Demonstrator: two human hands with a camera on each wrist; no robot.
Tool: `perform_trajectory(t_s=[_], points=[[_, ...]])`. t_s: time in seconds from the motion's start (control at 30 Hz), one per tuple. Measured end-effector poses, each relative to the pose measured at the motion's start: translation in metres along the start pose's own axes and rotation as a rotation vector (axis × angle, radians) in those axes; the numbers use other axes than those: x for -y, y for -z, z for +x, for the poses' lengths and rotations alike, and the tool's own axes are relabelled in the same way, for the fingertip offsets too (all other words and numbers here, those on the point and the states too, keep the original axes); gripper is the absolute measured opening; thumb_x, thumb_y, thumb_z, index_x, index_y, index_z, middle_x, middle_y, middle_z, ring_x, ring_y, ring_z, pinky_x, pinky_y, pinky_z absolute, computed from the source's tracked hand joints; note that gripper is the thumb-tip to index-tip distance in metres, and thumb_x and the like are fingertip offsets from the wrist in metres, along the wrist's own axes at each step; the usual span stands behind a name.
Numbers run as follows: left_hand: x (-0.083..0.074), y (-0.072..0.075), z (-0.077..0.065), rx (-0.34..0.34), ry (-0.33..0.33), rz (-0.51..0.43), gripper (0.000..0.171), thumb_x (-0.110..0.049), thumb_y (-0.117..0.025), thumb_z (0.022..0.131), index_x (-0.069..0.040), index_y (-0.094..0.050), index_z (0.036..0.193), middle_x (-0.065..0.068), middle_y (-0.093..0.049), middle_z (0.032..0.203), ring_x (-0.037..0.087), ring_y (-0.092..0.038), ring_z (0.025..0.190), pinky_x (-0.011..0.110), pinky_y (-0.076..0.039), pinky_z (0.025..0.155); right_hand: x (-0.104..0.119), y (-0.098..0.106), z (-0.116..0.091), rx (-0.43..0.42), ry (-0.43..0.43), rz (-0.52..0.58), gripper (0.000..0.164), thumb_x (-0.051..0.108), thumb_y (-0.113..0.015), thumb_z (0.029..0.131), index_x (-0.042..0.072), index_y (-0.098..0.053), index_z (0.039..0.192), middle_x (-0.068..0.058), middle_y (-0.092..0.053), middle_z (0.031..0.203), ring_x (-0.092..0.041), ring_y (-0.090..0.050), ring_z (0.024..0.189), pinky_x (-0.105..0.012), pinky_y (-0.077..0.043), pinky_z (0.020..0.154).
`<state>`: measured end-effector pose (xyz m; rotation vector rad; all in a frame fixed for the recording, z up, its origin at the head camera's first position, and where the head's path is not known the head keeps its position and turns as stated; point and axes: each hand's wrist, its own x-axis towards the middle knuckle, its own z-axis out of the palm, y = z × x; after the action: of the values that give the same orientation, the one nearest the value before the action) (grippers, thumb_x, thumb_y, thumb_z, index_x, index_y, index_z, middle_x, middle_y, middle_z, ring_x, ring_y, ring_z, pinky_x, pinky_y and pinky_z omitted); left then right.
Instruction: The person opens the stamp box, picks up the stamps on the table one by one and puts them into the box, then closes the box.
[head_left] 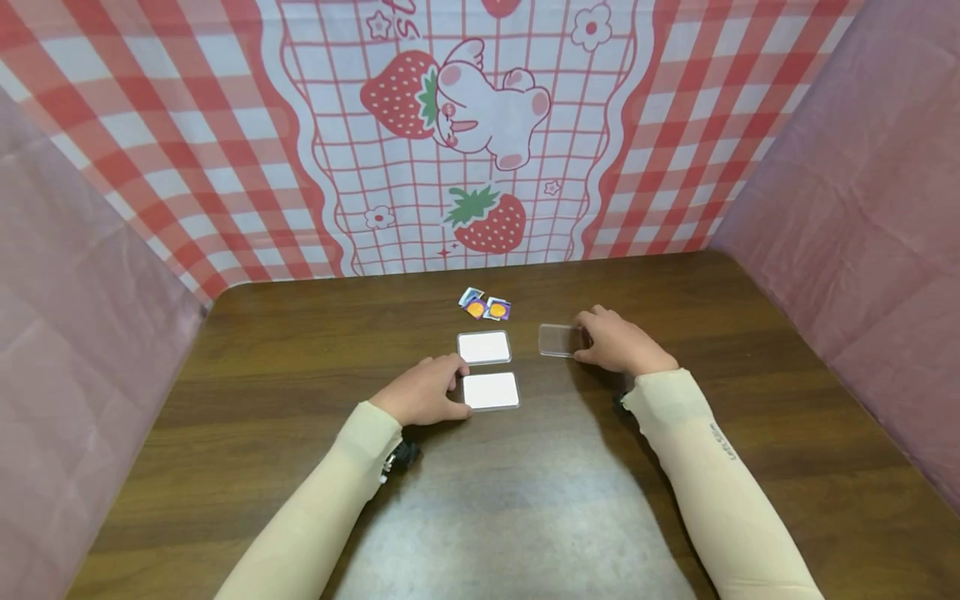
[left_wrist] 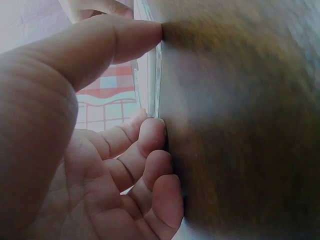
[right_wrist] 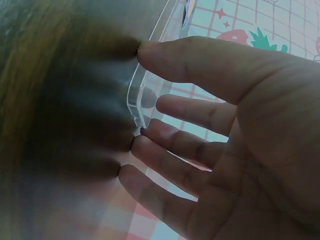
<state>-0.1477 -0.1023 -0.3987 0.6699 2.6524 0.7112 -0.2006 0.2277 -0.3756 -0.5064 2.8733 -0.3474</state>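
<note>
**Two pinches, mid-table: left hand (head_left: 420, 393) on the near case (head_left: 491, 391), right hand (head_left: 621, 342) on the clear piece (head_left: 558, 341)**

Clock as in the head view, 12 = away from the person.

Check cloth (head_left: 480, 133) at 12, pink cloth at 10 (head_left: 67, 275) and at 2 (head_left: 847, 183) – looks like a screen on three sides to box in the workspace. Brown table (head_left: 270, 367) under everything; small stuff clustered around its middle, probably so both hands reach it.

Left hand comes in at the near case's 9 o'clock end. Thumb on the 6 side, index on the 12 side, so it's gripped across the short way. Reads as a steadying hold: only the end is covered, white face left exposed.

Right hand mirrors it at the clear piece's 3 o'clock end, thumb near, fingers far. Holding by the edges likely keeps fingers off the flat face. Can't tell if it's raised at all, nor whether it's a lid or a bare case.

Far case (head_left: 483, 347) sits at 12 from the near case, just beside it, same orientation – set out in a column, I'd guess. Clear piece is at 2 from the near case.

Cards (head_left: 486, 307): smallest, loose overlapping pile at 12 beyond the far case, no hand touching, presumably parked out of the way.
</note>
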Motion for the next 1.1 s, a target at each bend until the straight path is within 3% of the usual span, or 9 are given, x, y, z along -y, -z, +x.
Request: perform_trajectory(t_s=[0.5, 0.73, 1.1], points=[[0.0030, -0.0004, -0.0006, 0.003, -0.014, -0.010, 0.056, -0.035, -0.084, 0.086, -0.008, -0.058, 0.127, 0.002, -0.059, 0.100, 0.018, -0.053, 0.092, 0.037, -0.047, 0.085, -0.0001, -0.0015, 0.0004, 0.030, -0.007, 0.061, 0.052, 0.017, -0.073, 0.097, -0.006, -0.055, 0.140, -0.026, -0.056, 0.126, -0.036, -0.058, 0.109, -0.056, -0.049, 0.094], [0.0045, 0.0017, -0.0011, 0.017, -0.016, -0.027, 0.055, -0.034, -0.084, 0.086, -0.008, -0.057, 0.126, 0.003, -0.059, 0.100, 0.019, -0.053, 0.092, 0.038, -0.047, 0.085, -0.0040, -0.0019, 0.0003, 0.051, -0.018, 0.085, 0.051, 0.016, -0.071, 0.099, 0.000, -0.054, 0.145, -0.024, -0.054, 0.131, -0.034, -0.058, 0.109, -0.055, -0.049, 0.094], [0.0031, 0.0027, -0.0002, 0.026, -0.001, -0.018, 0.056, -0.035, -0.083, 0.087, -0.009, -0.057, 0.129, 0.002, -0.060, 0.101, 0.018, -0.055, 0.093, 0.039, -0.048, 0.087, -0.0055, -0.0014, 0.0000, 0.045, -0.019, 0.059, 0.054, 0.017, -0.071, 0.098, -0.002, -0.052, 0.145, -0.026, -0.053, 0.134, -0.039, -0.057, 0.117, -0.058, -0.048, 0.097]])
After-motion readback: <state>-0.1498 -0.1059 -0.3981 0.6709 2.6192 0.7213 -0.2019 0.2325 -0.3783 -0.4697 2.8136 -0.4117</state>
